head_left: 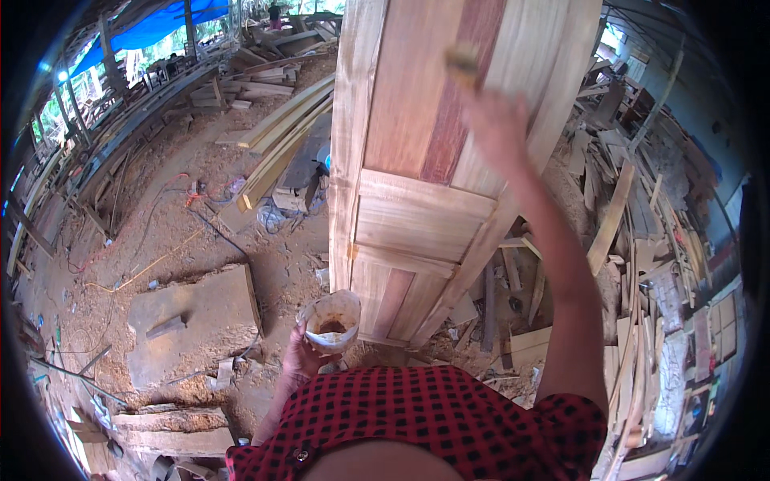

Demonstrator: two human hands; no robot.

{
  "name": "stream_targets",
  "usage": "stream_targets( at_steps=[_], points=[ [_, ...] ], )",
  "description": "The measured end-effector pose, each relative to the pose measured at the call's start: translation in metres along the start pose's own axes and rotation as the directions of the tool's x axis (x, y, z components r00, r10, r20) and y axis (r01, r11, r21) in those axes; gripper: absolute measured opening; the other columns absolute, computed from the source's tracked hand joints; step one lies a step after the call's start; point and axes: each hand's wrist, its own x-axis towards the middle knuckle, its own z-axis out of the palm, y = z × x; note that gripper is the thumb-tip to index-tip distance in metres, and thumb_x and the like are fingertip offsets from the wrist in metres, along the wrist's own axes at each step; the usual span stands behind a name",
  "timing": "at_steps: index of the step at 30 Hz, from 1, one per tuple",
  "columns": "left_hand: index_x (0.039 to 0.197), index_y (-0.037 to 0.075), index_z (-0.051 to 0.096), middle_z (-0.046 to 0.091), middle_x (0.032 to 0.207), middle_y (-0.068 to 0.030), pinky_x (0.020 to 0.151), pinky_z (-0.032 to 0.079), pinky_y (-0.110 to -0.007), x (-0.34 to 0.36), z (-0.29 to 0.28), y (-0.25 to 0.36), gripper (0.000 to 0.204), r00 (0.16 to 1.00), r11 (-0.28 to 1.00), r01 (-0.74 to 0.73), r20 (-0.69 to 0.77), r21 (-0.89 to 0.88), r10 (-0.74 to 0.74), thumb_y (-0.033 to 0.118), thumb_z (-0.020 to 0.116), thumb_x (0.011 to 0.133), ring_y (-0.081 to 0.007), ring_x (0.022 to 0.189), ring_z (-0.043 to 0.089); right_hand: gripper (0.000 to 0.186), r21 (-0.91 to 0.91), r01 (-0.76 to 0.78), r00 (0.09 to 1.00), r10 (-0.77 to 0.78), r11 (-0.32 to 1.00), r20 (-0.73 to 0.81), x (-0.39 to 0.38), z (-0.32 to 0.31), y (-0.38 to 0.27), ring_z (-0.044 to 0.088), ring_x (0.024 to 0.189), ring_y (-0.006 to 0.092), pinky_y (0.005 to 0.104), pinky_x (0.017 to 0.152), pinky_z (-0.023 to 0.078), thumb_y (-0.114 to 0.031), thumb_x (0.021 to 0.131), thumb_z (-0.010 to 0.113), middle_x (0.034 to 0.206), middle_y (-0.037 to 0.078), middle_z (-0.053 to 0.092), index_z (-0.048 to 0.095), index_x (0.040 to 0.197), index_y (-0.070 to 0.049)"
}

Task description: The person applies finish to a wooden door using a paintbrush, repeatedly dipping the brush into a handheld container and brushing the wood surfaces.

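Note:
A wooden panelled door [421, 210] stands tilted in front of me, with pale boards and reddish-brown strips in its panels. My right hand [499, 132] is raised before its upper panel, closed around a paintbrush [462, 64]. Motion blurs both, and I cannot tell if the bristles touch the wood. Low by the door's left edge, my left hand [300, 353] grips a whitish, stained plastic cup [346, 303] from its side. Some dark brown liquid [330, 326] lies at the bottom of the cup.
Long planks [285, 132] are stacked left of the door. A broad wooden slab [196, 321] lies on the sawdust-strewn ground, near a dark cable [220, 230]. Scrap wood [634, 240] is heaped along the right side. A blue tarp [152, 36] hangs at the far left.

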Motion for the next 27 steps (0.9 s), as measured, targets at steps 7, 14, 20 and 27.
stream_targets(
  at_steps=[7, 14, 20, 27],
  points=[
    [0.139, 0.021, 0.027, 0.037, 0.135, -0.0151, 0.088, 0.042, -0.059, -0.006, 0.006, -0.002, 0.097, 0.998, 0.998, 0.056, -0.038, 0.026, -0.055, 0.071, 0.063, 0.064, -0.036, 0.122, 0.041, 0.033, 0.565, 0.018, 0.967, -0.159, 0.825, 0.201, -0.143, 0.018, -0.114, 0.055, 0.101, 0.02, 0.0533, 0.099, 0.024, -0.019, 0.081, 0.061, 0.102, 0.006, 0.06, 0.057, 0.113, -0.015],
    [0.137, 0.016, 0.032, 0.041, 0.133, -0.0125, 0.09, 0.04, -0.058, -0.006, 0.0, -0.016, 0.092, 1.0, 0.998, -0.003, 0.017, -0.061, 0.004, 0.065, 0.064, 0.066, -0.0337, 0.118, 0.045, 0.02, 0.698, -0.205, 0.966, 0.026, 0.687, 0.258, -0.025, 0.023, -0.072, 0.057, 0.091, 0.0208, 0.0369, 0.095, 0.033, -0.019, 0.08, 0.066, 0.096, 0.007, 0.067, 0.069, 0.1, -0.016],
    [0.136, 0.016, 0.033, 0.043, 0.132, -0.0126, 0.088, 0.041, -0.057, -0.015, -0.018, -0.017, 0.091, 1.0, 0.995, -0.03, -0.009, -0.091, 0.029, 0.067, 0.063, 0.067, -0.0334, 0.116, 0.047, 0.026, 0.748, -0.108, 0.945, 0.301, 0.655, -0.128, 0.131, -0.004, 0.031, 0.06, 0.098, 0.0154, 0.0273, 0.083, 0.046, -0.017, 0.085, 0.063, 0.107, 0.008, 0.066, 0.064, 0.11, -0.009],
    [0.135, 0.016, 0.033, 0.044, 0.131, -0.0124, 0.086, 0.042, -0.055, -0.013, -0.017, -0.019, 0.088, 0.997, 0.993, -0.036, -0.072, -0.111, 0.028, 0.066, 0.062, 0.069, -0.0338, 0.115, 0.048, 0.034, 0.075, -0.102, 0.916, 0.123, 0.992, -0.382, 0.143, 0.011, 0.028, 0.057, 0.094, 0.0281, 0.0397, 0.089, 0.041, -0.024, 0.086, 0.055, 0.103, 0.011, 0.063, 0.058, 0.119, -0.016]
  ],
)
